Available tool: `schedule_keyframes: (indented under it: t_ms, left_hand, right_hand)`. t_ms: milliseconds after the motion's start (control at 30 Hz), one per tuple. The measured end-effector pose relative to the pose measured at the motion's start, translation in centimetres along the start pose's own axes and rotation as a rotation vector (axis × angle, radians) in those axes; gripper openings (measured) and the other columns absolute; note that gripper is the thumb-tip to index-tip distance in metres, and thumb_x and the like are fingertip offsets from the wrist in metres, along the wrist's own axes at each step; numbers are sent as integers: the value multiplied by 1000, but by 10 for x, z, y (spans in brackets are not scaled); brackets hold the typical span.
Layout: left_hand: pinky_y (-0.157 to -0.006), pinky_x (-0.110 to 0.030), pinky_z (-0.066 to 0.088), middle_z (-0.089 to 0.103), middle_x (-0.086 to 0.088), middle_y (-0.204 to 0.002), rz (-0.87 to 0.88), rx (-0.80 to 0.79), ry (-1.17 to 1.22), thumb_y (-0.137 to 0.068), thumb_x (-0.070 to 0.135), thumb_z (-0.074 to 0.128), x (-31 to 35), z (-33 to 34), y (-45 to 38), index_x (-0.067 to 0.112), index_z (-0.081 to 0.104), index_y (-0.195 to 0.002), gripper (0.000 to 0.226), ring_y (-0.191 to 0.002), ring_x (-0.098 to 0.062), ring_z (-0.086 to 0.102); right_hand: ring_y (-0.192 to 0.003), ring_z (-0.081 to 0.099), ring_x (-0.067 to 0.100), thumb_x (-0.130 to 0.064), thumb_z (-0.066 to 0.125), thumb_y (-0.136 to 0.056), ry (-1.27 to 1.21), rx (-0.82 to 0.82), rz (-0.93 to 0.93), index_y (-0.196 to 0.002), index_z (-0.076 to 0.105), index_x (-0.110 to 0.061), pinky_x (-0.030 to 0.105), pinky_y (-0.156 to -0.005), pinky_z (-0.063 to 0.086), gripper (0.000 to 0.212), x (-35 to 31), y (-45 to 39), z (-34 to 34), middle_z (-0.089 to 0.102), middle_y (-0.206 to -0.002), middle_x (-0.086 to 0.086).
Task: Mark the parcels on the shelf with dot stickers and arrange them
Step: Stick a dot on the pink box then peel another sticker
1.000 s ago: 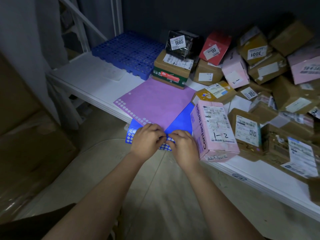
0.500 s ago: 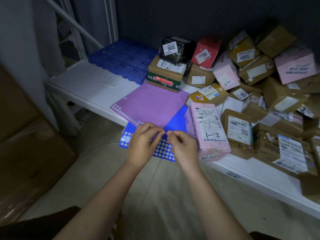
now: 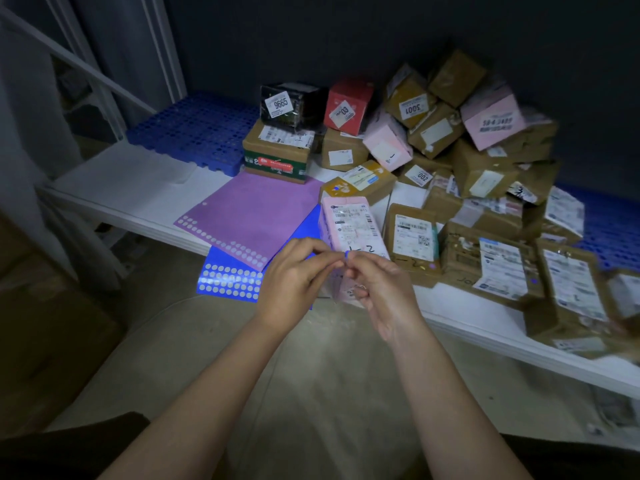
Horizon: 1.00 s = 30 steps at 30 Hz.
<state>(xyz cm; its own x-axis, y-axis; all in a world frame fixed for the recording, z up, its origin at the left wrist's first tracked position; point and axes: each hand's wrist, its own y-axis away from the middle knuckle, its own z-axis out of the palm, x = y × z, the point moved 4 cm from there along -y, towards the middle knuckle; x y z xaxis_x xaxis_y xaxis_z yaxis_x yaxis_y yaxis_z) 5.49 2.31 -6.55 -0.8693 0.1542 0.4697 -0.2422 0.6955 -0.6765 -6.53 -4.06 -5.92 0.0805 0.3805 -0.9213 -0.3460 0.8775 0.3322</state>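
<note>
Together, both hands around blue sticker

You see a purple sticker sheet in the middle of the frame, with pale dots along its edges. Under it, a blue sheet shows rows of pale dots. Beside them stands a pink box; upper middle, a red box. Most parcels at right are brown.
</note>
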Motion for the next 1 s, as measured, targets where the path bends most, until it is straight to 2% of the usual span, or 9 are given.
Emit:
schedule_keyframes:
  t_ms: [133,267,400,567,633,733,833,933,1000]
  left_hand:
    - [-72,-35,51,64,-1,-102,-137,-87,-21,-88,36,51,5,17,-7,13,72,-106,35,-94,-20,56]
    - [-98,-34,39,49,-2,-138,-349,-316,-5,-87,42,61,4,39,-10,16,59,-128,49,-128,-22,40]
    - [-104,-33,35,41,0,-146,-380,-382,-41,-89,41,60,1,47,-6,19,53,-134,51,-134,-18,32]
    - [-99,-32,39,42,3,-145,-389,-391,-67,-89,43,59,1,48,-6,21,53,-134,51,-133,-16,36]
    - [-97,-32,40,42,4,-144,-379,-394,-81,-89,44,58,0,48,-6,22,54,-134,50,-130,-16,39]
    - [-95,-32,41,41,6,-145,-383,-401,-82,-90,44,57,0,47,-5,22,53,-134,50,-129,-15,40]
    - [-94,-31,42,39,7,-146,-395,-402,-65,-90,44,57,1,48,-5,22,52,-135,50,-130,-15,40]
    - [-96,-32,43,38,6,-146,-432,-398,9,-89,41,59,1,48,-5,20,52,-135,50,-130,-16,39]
    - [-100,-34,43,34,4,-148,-499,-364,122,-87,38,63,1,48,-5,18,47,-138,56,-132,-17,39]
  right_hand:
    - [-62,54,2,-7,62,-88,311,127,-189,-79,68,-16,15,-61,40,15,-21,-13,-42,62,-67,-7]
    - [-77,58,8,-10,63,-89,501,39,-148,-74,68,-20,11,-65,44,19,-26,-31,-61,66,-81,-4]
    - [-91,63,17,-14,64,-88,696,-42,-131,-72,68,-24,32,-86,48,19,-26,-46,-60,68,-84,-6]
    - [-75,58,12,-12,67,-83,878,-33,-199,-72,65,-21,24,-72,47,15,-24,-53,-56,61,-70,-9]
    - [-74,53,13,-8,68,-82,828,-15,-166,-87,60,-13,14,-61,40,11,-21,-55,-57,54,-73,-5]
    - [-79,53,17,-3,73,-77,518,42,31,-107,47,-11,22,-61,40,40,-15,-62,-65,53,-88,3]
    - [-72,54,16,1,67,-83,264,26,169,-111,52,-10,25,-59,44,34,-8,-59,-65,59,-95,9]
    - [-85,61,19,-3,53,-94,307,8,-12,-107,56,-10,24,-68,52,15,-5,-54,-67,61,-109,14]
    - [-95,62,15,-7,54,-95,388,-33,-125,-106,57,-15,20,-74,52,14,-1,-48,-67,63,-107,5]
